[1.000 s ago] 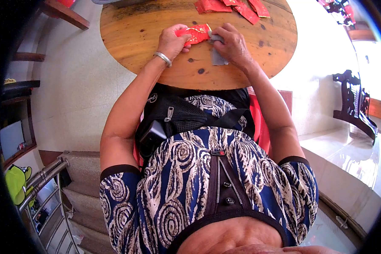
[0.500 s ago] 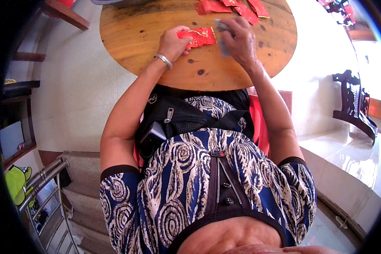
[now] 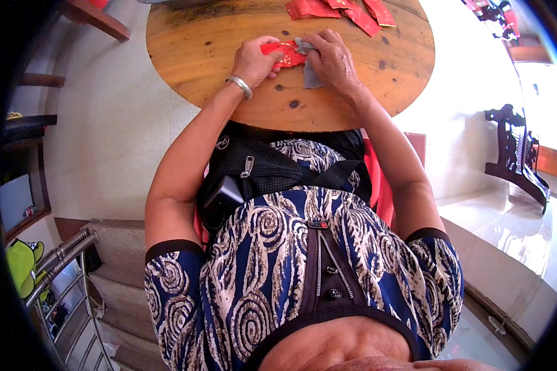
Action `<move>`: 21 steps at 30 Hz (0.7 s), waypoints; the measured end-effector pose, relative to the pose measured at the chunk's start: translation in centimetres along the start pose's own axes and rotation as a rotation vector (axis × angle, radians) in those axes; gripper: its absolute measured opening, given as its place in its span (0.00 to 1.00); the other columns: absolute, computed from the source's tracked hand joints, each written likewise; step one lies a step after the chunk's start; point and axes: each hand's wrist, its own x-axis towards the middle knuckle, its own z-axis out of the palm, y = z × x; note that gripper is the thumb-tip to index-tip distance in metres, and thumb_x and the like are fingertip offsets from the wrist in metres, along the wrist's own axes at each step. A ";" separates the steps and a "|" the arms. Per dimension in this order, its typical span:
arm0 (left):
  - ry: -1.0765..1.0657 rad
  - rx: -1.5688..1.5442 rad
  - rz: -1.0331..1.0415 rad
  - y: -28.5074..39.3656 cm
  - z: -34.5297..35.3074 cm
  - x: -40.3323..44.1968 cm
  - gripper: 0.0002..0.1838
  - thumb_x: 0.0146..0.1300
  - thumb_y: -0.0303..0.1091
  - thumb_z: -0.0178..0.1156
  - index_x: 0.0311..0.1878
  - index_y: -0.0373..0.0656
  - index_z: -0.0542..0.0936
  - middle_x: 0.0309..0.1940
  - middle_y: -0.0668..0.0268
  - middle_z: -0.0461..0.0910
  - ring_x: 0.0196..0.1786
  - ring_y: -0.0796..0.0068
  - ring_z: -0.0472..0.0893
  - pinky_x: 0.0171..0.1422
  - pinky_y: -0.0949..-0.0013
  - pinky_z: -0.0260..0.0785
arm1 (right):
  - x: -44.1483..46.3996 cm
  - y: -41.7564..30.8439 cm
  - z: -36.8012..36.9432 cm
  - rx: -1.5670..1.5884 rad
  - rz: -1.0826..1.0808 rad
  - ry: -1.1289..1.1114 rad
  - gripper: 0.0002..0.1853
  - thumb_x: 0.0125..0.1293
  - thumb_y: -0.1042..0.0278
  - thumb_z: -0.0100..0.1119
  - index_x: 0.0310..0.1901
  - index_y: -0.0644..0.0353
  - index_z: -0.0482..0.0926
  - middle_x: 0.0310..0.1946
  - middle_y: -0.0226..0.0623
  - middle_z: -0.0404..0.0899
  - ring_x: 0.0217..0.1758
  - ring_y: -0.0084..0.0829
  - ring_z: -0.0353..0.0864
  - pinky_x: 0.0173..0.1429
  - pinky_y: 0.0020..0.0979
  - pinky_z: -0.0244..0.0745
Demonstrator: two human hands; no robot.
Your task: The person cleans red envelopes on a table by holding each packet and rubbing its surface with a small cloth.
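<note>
Over the round wooden table, my left hand pinches a small red packet with gold print, its fingers closed on the packet's left end. Just to the right, my right hand is closed on a grey cloth. The bunched upper part of the cloth touches the packet's right end, and a loose flap hangs below the fingers. A silver bracelet circles my left wrist.
Several red packets lie at the far side of the wooden table. The edge of a grey tray or container shows at the top left. Stairs with a metal railing are at lower left, and a dark carved chair stands right.
Compared with half a second ago, my right hand has come back left with the grey cloth, onto the packet's right end. My left hand has barely moved and keeps its hold.
</note>
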 end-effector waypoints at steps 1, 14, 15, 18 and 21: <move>0.002 -0.004 0.000 0.0 0.0 0.0 0.15 0.62 0.29 0.64 0.52 0.39 0.80 0.29 0.66 0.82 0.24 0.82 0.80 0.23 0.78 0.74 | 0.0 0.3 -0.1 -0.006 -0.006 -0.003 0.15 0.57 0.73 0.57 0.47 0.54 0.81 0.39 0.41 0.75 0.47 0.45 0.74 0.51 0.41 0.74; -0.004 -0.041 -0.006 0.2 -0.1 -0.2 0.16 0.60 0.27 0.65 0.51 0.38 0.80 0.32 0.61 0.84 0.24 0.79 0.82 0.26 0.76 0.78 | -0.6 2.3 -2.0 -0.159 0.066 -0.052 0.14 0.56 0.70 0.59 0.46 0.51 0.82 0.40 0.39 0.76 0.49 0.44 0.74 0.53 0.41 0.74; -0.003 -0.042 -0.005 0.2 -0.1 -0.1 0.16 0.60 0.27 0.65 0.51 0.38 0.80 0.32 0.61 0.84 0.24 0.79 0.82 0.26 0.76 0.78 | -0.6 2.5 -2.1 -0.134 0.083 -0.015 0.14 0.56 0.70 0.59 0.45 0.52 0.82 0.40 0.39 0.76 0.48 0.44 0.75 0.52 0.41 0.75; -0.009 -0.023 0.003 0.1 -0.1 -0.1 0.15 0.60 0.28 0.64 0.51 0.38 0.80 0.32 0.62 0.84 0.25 0.79 0.82 0.25 0.76 0.78 | -0.3 2.4 -2.3 -0.069 0.064 0.064 0.14 0.55 0.70 0.59 0.45 0.53 0.82 0.40 0.39 0.76 0.48 0.44 0.75 0.51 0.40 0.75; -0.024 -0.005 0.008 -0.2 -0.1 0.1 0.15 0.60 0.28 0.64 0.51 0.38 0.80 0.32 0.62 0.84 0.24 0.79 0.82 0.25 0.76 0.78 | 0.2 1.0 -1.8 -0.003 -0.023 0.118 0.14 0.55 0.71 0.60 0.45 0.53 0.82 0.40 0.39 0.76 0.47 0.44 0.75 0.51 0.39 0.75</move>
